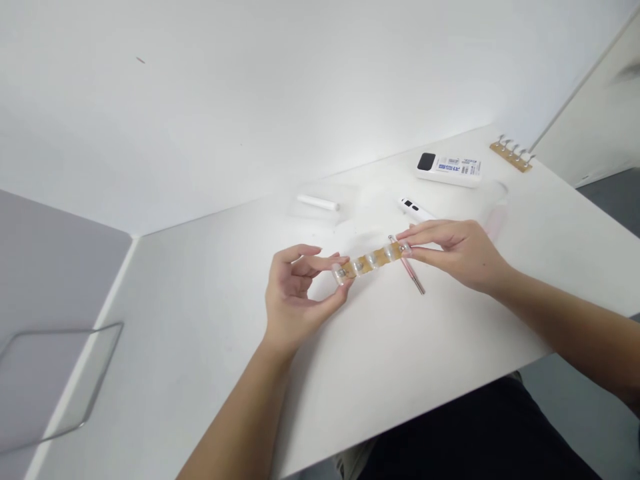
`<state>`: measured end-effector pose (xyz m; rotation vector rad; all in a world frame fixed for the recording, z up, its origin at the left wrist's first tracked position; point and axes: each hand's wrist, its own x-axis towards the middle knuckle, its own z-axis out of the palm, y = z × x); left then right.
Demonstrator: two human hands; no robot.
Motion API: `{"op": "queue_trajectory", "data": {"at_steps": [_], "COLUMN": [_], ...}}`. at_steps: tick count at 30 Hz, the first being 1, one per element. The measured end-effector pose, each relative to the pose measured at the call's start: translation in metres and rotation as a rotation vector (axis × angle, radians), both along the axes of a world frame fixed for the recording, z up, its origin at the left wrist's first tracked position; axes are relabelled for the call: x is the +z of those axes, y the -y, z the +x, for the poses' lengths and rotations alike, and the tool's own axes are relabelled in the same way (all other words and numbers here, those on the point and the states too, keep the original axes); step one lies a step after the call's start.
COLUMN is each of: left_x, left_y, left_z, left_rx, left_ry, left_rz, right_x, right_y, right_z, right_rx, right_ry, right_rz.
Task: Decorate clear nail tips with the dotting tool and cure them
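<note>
A gold strip with several clear nail tips (373, 260) on it is held level above the table, between both hands. My left hand (293, 293) pinches its left end, thumb below and fingertips above. At the other end my right hand (457, 257) grips it between thumb and fingers. Below the right end lies a slim pink pen-like tool (413, 275) with metal ends, partly covered by the strip and fingers. Just behind my right hand is a white handheld device (414, 209) with a dark panel, its near end hidden.
On the white table (400, 373), a white box-shaped device (450, 170) with blue print lies at the back. A second gold strip with metal pegs (512, 155) sits at the far right corner. A white stick (319, 202) rests near the wall. A wire-edged frame (103, 377) shows at left.
</note>
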<state>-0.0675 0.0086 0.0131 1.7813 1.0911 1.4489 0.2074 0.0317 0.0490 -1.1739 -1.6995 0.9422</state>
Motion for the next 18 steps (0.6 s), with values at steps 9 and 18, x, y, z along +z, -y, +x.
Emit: {"op": "queue_trajectory", "data": {"at_steps": [9,18], "left_x": [0.0025,0.0032], "left_y": [0.0019,0.0046], "left_z": [0.0044,0.0073], "left_rx": [0.013,0.099], "left_ry": [0.009,0.079], "left_rz": [0.028,-0.003], "right_x": [0.0016,0.0024], "right_y": [0.0020,0.0065], "right_z": [-0.0031,-0.0011], "right_rx": [-0.014,0.029], "right_ry": [-0.024,-0.209], "right_rz": [0.045,0.080]}}
